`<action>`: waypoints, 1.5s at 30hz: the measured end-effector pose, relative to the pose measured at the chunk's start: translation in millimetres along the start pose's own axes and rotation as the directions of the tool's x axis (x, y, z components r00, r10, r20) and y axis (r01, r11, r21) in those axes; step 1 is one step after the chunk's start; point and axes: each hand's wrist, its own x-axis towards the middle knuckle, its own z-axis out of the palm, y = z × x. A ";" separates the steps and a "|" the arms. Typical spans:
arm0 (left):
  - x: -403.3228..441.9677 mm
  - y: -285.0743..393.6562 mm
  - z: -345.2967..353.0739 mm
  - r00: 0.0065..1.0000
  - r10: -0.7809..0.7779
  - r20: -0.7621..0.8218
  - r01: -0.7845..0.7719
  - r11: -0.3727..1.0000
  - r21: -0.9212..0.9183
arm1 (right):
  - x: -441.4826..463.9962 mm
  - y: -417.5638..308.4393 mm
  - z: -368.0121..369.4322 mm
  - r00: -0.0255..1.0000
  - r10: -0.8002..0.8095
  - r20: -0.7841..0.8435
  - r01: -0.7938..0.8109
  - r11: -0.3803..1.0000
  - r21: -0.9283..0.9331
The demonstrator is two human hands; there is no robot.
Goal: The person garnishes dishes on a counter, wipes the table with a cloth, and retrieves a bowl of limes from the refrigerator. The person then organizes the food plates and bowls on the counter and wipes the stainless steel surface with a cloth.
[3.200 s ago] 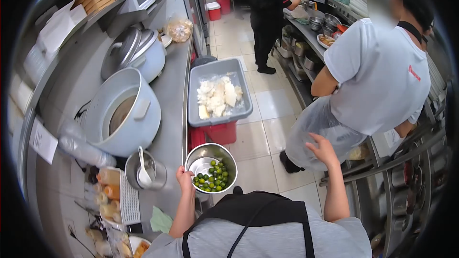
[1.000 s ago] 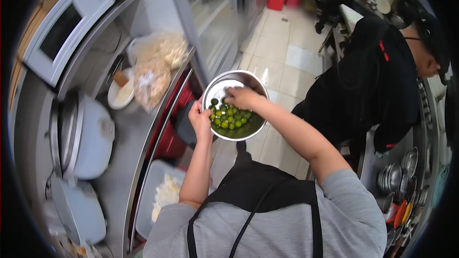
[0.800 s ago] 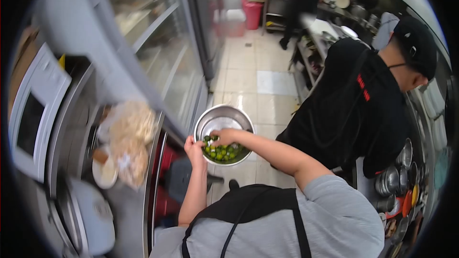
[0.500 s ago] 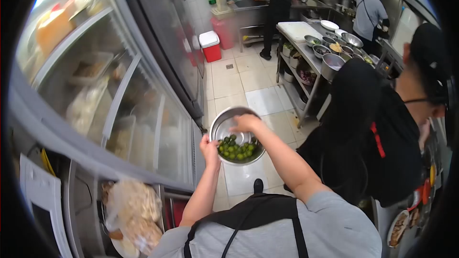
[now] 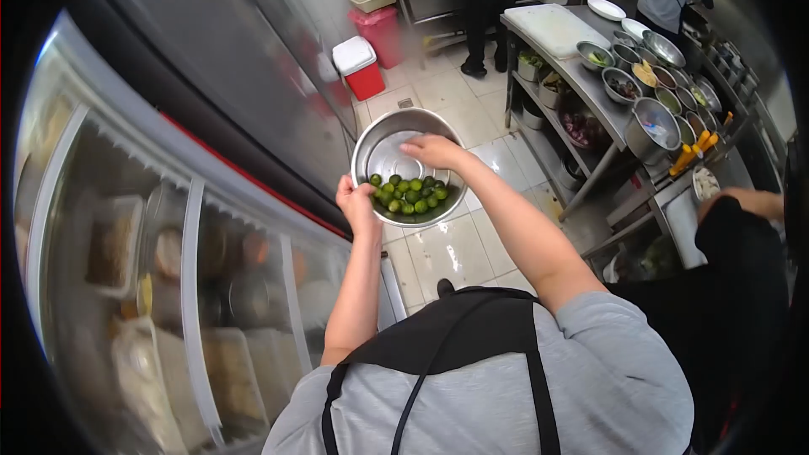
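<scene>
Bowl: one metal bowl (image 5: 388, 150), round, deep and shiny, held in front of the body above the tiled floor (image 5: 447, 253).
Green fruits: roughly two dozen, overlapping too much for an exact count; small, round, glossy (image 5: 409, 195), heaped on the bowl's near side.
Left hand: closed on the bowl's left rim (image 5: 359, 202), thumb over the edge.
Right hand: partly open, fingers loosely curved (image 5: 433, 152) over the bowl's bare bottom; contact unclear.
Worktop: one white board (image 5: 556, 28) and many metal bowls on it (image 5: 608, 101).
Cooler: one, red with a white lid (image 5: 361, 72), beside one red bin (image 5: 377, 34).
</scene>
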 end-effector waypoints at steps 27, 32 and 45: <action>359.2 -184.7 348.9 0.292 0.249 0.923 -0.929 0.302 0.212 | 341.6 219.7 -147.7 0.410 0.300 -0.861 0.080 0.929 0.362; 422.6 -206.2 374.9 0.272 0.242 0.931 -0.939 0.277 0.203 | 399.8 251.3 -175.0 0.367 0.316 -0.875 0.116 0.918 0.379; 552.1 -325.4 499.0 0.876 -0.117 0.468 -0.004 0.968 0.251 | 418.7 377.8 -360.1 0.702 0.555 -0.447 -0.478 0.832 0.281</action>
